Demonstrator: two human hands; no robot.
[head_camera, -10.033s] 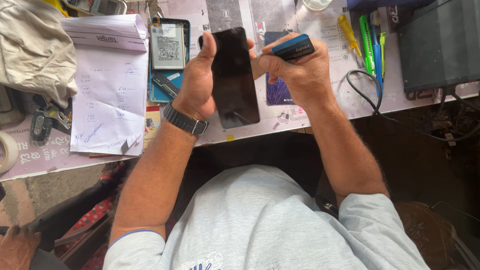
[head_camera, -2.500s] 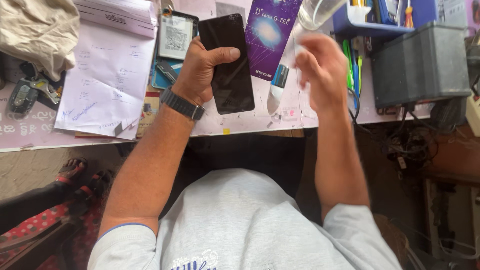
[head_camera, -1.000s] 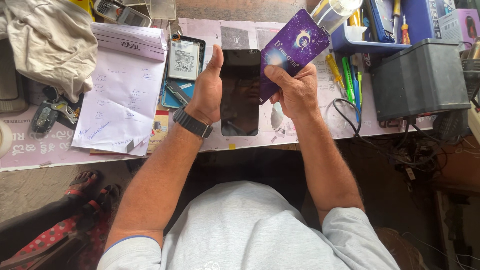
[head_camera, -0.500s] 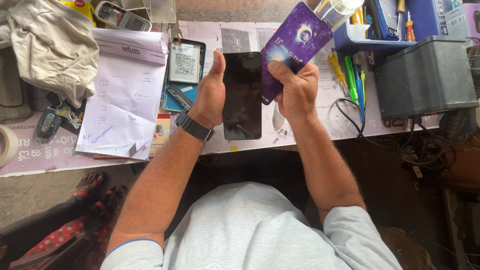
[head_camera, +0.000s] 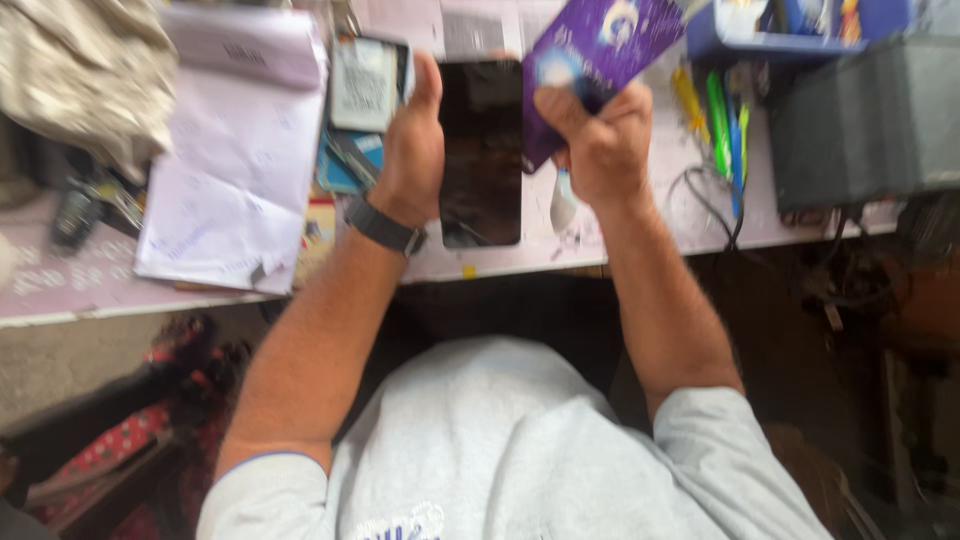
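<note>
Shifted slightly left and closer since half a second ago: both hands and what they hold; picture now blurred by motion. Left hand (head_camera: 412, 150) wrapped around left edge of black phone (head_camera: 481, 150), thumb extended upward along that edge, remaining fingers hidden behind it. Right hand (head_camera: 596, 135) closed in a fist-like pinch on lower corner of purple flat packet (head_camera: 600, 50), packet tilted up and away from fingertips, its lower edge touching right edge of phone. Dark wristband (head_camera: 385, 226) below left palm. White paper sheets (head_camera: 235, 180) well left of left knuckles. Grey box (head_camera: 865, 120) right of right knuckles. Green and yellow pens (head_camera: 715, 115) between.
</note>
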